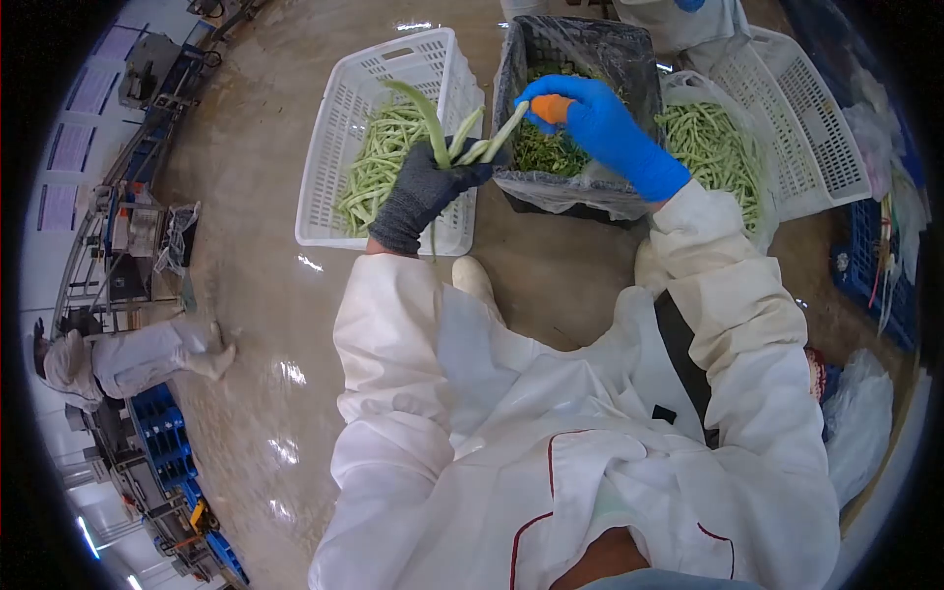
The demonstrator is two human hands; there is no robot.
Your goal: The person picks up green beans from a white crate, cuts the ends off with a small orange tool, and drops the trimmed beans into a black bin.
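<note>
My left hand (429, 187), in a dark grey knit glove, is closed around a few long green beans (433, 126) that stick up and fan out from the fist. It hangs over the right side of a white plastic crate (320, 187) with green beans (382, 157) inside. My right hand (608, 133), in a blue glove, grips a small tool with an orange handle (553, 108); its working end is hidden. The tip of one held bean comes right up to that handle. Beneath the right hand stands a black crate (629, 44) lined with clear plastic, holding green trimmings (546, 152).
To the right, a clear bag of green beans (710, 147) sits by a tilted white crate (801, 118). A blue crate (875, 265) lies further right. Another person in white (147, 359) is at the far left near machinery. The floor (246, 197) shines wet.
</note>
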